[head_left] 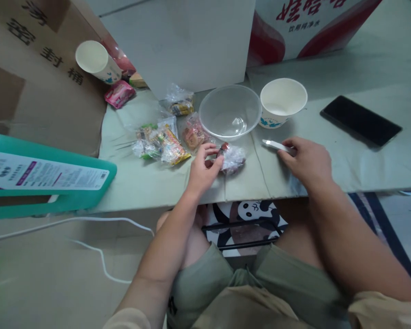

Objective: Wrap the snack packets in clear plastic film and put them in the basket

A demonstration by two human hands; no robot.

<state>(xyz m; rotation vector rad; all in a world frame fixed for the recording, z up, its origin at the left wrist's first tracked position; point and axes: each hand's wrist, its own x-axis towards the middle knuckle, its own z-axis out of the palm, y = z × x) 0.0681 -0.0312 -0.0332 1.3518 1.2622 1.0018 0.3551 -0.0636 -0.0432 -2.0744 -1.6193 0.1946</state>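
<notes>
Presently, between clamped fingers, a wrapped snack is held by the left hand and a white tool by the right hand.

Nearer me than the clear round plastic bowl, my left hand hides part of a clear-wrapped dark-red packet; contents unclear. Right of bowl, my right hand covers the rear of a slim white tool. Left of bowl, boxy teal plastic jug runs off-frame.
</notes>
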